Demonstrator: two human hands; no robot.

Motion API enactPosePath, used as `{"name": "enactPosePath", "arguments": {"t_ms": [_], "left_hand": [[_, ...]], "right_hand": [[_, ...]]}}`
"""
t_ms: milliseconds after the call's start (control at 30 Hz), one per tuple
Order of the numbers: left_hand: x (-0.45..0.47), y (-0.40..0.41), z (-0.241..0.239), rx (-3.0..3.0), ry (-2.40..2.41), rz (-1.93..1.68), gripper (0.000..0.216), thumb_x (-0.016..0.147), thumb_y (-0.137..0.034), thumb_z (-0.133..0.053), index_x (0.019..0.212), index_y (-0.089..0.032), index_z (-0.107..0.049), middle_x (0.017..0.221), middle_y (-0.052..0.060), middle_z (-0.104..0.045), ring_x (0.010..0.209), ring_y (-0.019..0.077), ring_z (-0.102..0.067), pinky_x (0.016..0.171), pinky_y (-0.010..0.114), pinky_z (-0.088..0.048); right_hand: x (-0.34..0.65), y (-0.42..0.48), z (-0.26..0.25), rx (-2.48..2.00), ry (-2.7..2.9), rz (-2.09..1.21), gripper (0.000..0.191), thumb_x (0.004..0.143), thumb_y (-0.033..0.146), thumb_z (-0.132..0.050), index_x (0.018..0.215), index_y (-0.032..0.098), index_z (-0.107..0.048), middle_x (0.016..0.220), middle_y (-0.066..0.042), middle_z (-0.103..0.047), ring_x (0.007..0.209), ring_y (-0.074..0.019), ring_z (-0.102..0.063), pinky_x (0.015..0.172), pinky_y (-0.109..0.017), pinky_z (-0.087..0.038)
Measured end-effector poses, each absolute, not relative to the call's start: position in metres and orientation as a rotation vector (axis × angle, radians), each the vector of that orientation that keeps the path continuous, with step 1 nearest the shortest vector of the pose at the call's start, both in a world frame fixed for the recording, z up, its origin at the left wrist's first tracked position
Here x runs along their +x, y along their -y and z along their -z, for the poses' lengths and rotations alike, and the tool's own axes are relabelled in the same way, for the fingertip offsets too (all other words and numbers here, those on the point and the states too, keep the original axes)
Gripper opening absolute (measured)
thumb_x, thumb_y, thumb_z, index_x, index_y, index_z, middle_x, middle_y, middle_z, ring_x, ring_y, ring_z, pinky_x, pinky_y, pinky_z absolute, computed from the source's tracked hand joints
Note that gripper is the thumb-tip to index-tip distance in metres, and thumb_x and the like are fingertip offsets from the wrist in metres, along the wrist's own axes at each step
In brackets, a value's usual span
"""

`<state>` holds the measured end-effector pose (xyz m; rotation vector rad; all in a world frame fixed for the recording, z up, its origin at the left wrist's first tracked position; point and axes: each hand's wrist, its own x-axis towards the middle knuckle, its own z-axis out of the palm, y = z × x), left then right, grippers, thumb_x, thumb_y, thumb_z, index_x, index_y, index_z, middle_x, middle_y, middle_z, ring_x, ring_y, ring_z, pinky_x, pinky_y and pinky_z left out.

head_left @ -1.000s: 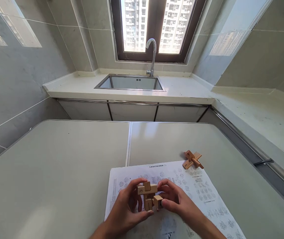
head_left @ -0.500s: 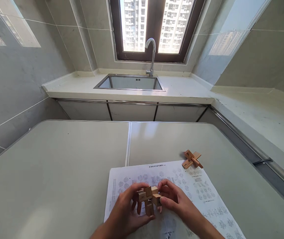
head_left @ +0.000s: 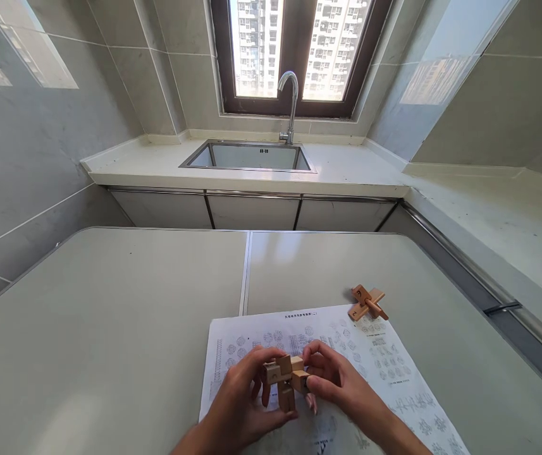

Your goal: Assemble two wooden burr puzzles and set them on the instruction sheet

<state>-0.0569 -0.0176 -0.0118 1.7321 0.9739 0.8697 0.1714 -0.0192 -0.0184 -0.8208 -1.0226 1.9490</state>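
Both my hands hold a small wooden interlocking puzzle (head_left: 284, 378) just above a printed instruction sheet (head_left: 384, 366). My left hand (head_left: 240, 404) grips its left and lower blocks with thumb and fingers curled. From the right, my right hand (head_left: 337, 382) pinches a protruding block. A second wooden cross-shaped puzzle piece (head_left: 368, 303) lies on the table at the sheet's far right corner, away from both hands.
The sheet lies on a pale grey two-panel table (head_left: 109, 316). Beyond it runs a counter with a steel sink (head_left: 249, 156) and a tap (head_left: 291, 104) under a window. A second counter (head_left: 498, 215) runs along the right.
The puzzle has been turned and lowered a little between my hands. The blocks sit closer together than a second ago. The loose cross piece has not moved.
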Motion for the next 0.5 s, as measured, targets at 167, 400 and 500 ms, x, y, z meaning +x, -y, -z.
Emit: {"name": "enactPosePath", "arguments": {"t_ms": [167,400,500], "left_hand": [[-0.0566,0.0175,0.0095,1.846,-0.968,-0.825,0.081,0.063,-0.009,-0.094,0.130,-0.035,-0.056,0.107,0.000,-0.062,0.066,0.0080,-0.053,0.055,0.017,-0.046],[-0.0556,0.0171,0.0090,1.955,-0.956,-0.859,0.077,0.070,-0.010,-0.089,0.133,-0.035,-0.052,0.118,0.003,-0.057,0.070,0.0091,-0.059,0.059,0.020,-0.051],[-0.0556,0.0171,0.0089,1.949,-0.941,-0.839,0.077,0.069,-0.011,-0.091,0.132,-0.035,-0.053,0.118,0.002,-0.059,0.069,0.0086,-0.058,0.059,0.020,-0.051]], "right_hand": [[0.1696,0.0214,0.0266,-0.770,1.003,-1.982,0.049,0.086,0.046,-0.086,0.102,0.025,-0.045,0.096,0.000,-0.067,0.075,-0.0119,-0.063,0.065,-0.024,-0.052],[0.1678,0.0226,0.0264,-0.793,1.038,-1.967,0.050,0.088,0.045,-0.085,0.109,0.027,-0.043,0.100,-0.002,-0.071,0.075,-0.0130,-0.067,0.065,-0.025,-0.053],[0.1675,0.0236,0.0246,-0.794,1.043,-1.963,0.054,0.087,0.046,-0.085,0.116,0.027,-0.043,0.106,-0.004,-0.071,0.079,-0.0152,-0.071,0.065,-0.026,-0.053]]}}
